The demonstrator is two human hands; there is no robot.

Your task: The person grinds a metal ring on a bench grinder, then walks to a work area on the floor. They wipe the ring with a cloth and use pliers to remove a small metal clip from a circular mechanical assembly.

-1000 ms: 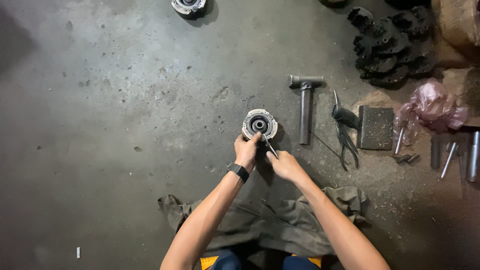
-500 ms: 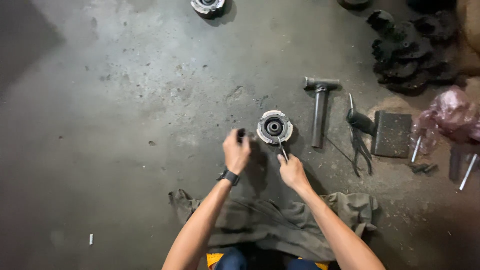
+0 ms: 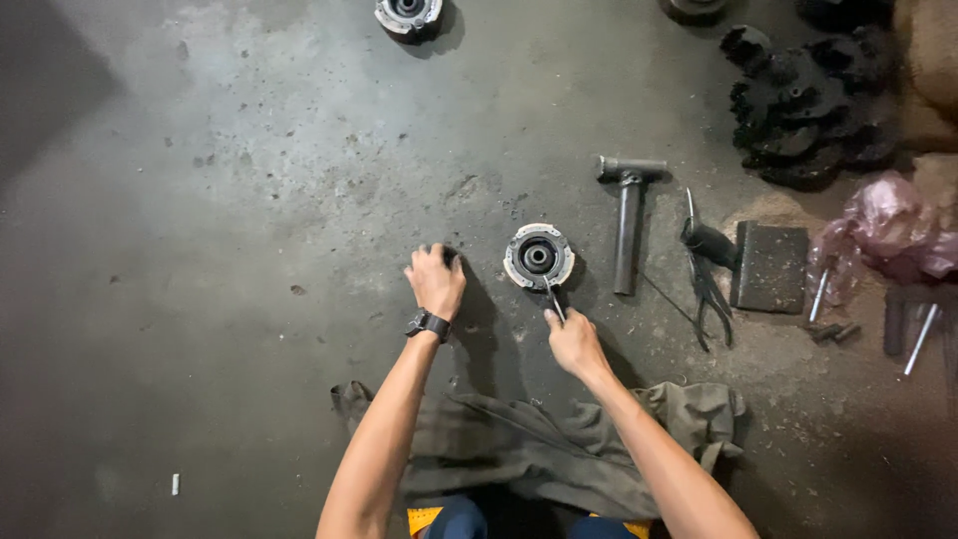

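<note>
A round metal hub part point(image 3: 539, 257) with a dark centre lies on the concrete floor. My right hand point(image 3: 572, 341) is just below it, closed on a thin metal tool point(image 3: 555, 299) whose tip touches the part's lower rim. My left hand point(image 3: 435, 280), with a black watch on the wrist, rests on the floor to the left of the part, its fingers curled over a small dark piece at the fingertips; that piece is mostly hidden.
A T-shaped metal tool point(image 3: 627, 215) lies right of the part, then pliers point(image 3: 705, 274), a dark flat block point(image 3: 768, 267) and loose bolts point(image 3: 826, 319). Dirty black parts point(image 3: 803, 105) are piled at top right, another round part point(image 3: 407, 14) at top. A rag point(image 3: 559, 449) lies before my knees.
My left hand has left the round part and moved left, down onto the floor. My right hand stays under the part with the thin tool.
</note>
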